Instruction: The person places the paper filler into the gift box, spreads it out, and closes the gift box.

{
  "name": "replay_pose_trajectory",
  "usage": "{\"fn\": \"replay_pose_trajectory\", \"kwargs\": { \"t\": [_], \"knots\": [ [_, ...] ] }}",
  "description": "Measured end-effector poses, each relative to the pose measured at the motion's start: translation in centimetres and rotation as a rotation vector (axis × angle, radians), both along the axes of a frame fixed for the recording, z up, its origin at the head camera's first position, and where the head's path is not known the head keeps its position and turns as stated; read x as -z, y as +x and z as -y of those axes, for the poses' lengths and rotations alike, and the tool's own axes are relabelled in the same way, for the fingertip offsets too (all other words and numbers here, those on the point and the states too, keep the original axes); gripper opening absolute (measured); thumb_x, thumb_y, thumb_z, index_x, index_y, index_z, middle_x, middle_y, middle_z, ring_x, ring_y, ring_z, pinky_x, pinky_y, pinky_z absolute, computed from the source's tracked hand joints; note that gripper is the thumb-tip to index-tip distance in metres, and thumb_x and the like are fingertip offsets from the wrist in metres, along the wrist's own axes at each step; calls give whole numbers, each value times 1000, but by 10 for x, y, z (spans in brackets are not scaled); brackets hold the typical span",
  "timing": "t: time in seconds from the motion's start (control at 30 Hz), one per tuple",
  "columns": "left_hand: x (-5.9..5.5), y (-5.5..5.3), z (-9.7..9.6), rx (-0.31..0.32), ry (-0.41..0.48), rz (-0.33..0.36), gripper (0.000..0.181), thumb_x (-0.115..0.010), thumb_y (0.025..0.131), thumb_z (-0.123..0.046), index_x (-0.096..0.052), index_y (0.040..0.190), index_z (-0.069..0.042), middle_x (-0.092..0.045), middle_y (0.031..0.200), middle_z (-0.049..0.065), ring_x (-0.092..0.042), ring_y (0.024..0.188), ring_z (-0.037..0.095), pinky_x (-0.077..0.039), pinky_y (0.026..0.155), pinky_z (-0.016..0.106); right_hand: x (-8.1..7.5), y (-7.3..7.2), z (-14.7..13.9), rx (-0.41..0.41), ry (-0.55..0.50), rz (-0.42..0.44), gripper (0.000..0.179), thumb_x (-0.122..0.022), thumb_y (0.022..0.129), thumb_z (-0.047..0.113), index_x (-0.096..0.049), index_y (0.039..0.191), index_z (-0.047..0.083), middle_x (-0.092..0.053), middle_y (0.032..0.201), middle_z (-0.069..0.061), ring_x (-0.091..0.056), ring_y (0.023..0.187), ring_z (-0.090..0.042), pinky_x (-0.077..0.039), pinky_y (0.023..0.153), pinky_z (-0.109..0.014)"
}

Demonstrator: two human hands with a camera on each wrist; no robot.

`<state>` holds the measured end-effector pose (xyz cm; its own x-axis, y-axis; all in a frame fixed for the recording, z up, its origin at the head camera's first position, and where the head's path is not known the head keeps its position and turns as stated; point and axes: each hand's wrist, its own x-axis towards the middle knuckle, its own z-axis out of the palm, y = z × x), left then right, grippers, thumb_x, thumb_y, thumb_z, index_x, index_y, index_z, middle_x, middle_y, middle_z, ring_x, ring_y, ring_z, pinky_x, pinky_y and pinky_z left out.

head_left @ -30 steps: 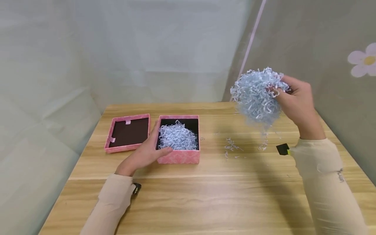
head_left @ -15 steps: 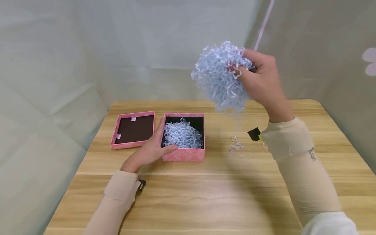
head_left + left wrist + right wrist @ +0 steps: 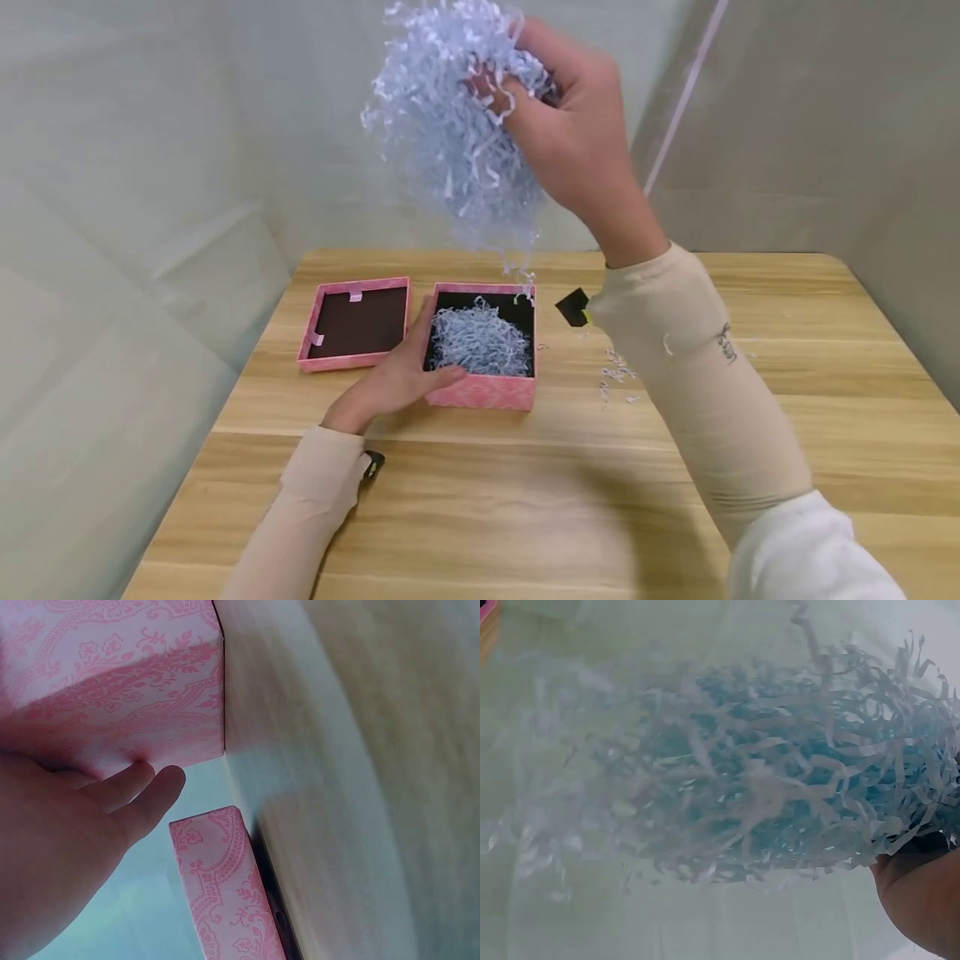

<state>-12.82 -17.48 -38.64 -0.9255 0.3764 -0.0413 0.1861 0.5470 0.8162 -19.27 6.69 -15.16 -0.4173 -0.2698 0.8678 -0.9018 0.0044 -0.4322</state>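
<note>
My right hand (image 3: 581, 125) grips a big bunch of pale blue crinkle-cut shredded paper (image 3: 450, 117), raised high above the pink box (image 3: 483, 393). A few strands dangle from the bunch toward the box. In the right wrist view the shredded paper (image 3: 757, 772) fills most of the picture, with part of the hand (image 3: 922, 900) at the right edge. More shredded paper (image 3: 480, 340) lies inside the box. My left hand (image 3: 393, 379) rests against the box's left side, thumb at its front rim; the left wrist view shows fingers (image 3: 154, 795) touching the patterned wall (image 3: 150, 697).
The pink lid (image 3: 356, 321), dark inside, lies upturned left of the box. Loose paper scraps (image 3: 617, 367) are scattered on the wooden table (image 3: 480, 500) to the right. Pale fabric (image 3: 135, 167) hangs behind and beside the table.
My right hand has carried the shredded paper from the right side leftward and upward, over the box. The left hand stays at the box, and the head view has shifted slightly.
</note>
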Motion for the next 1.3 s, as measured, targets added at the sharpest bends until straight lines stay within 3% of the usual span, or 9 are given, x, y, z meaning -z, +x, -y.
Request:
{"fn": "replay_pose_trajectory", "kwargs": {
  "t": [0.07,0.17,0.3,0.53,0.67,0.87,1.07,1.3],
  "knots": [
    [0,0,-2,3,7,0,114,-72,90,-53,18,158,-41,16,167,-2,-1,152,25,-18,117,58,-1,-2,4,-31,-12,-29,22,-57,96,6,-70,108,-8,-70,94,-10,-66,76,-16,-56,69,-26],
    [-1,2,-5,1,-2,8,114,-72,90,-54,18,158,-39,16,167,-2,-1,152,25,-17,117,58,10,-2,5,-34,-18,25,21,-56,94,1,-71,106,-8,-69,88,-10,-63,69,-16,-52,62,-23],
    [-2,4,-9,-2,-21,25,116,-72,89,-56,19,158,-35,17,167,-2,-2,152,26,-18,118,56,41,2,-2,-7,12,185,22,-56,90,-6,-73,104,-8,-67,81,-9,-54,58,-17,-45,51,-23],
    [-6,4,-9,-15,-61,68,119,-68,90,-60,20,159,-19,17,167,5,1,152,25,-15,119,52,97,3,-13,42,108,414,27,-57,88,-6,-73,111,-5,-68,84,-11,-51,55,-13,-44,49,-22],
    [-7,5,-8,-21,-83,81,119,-68,91,-59,19,160,-14,16,167,8,0,152,27,-15,119,52,117,3,-8,41,174,494,29,-56,91,-6,-73,114,-2,-70,86,-10,-45,51,-12,-40,47,-23],
    [-9,6,-9,-23,-83,83,116,-68,90,-60,18,160,-23,10,167,13,-4,152,29,-15,119,51,122,4,1,4,128,520,31,-54,92,-6,-71,118,-3,-69,93,-12,-48,55,-12,-43,51,-24],
    [-9,3,-12,-8,-63,58,113,-69,91,-57,15,161,-26,3,168,6,-7,152,22,-16,120,48,117,3,5,15,51,501,37,-51,92,-4,-69,124,-2,-68,99,-9,-44,55,-11,-39,50,-25],
    [-9,0,-14,38,-23,20,110,-70,92,-50,16,159,-34,-1,168,1,-12,151,21,-17,120,48,124,2,1,31,38,470,28,-52,90,-7,-71,111,-6,-65,90,-10,-44,58,-12,-39,53,-25]
  ]
}}
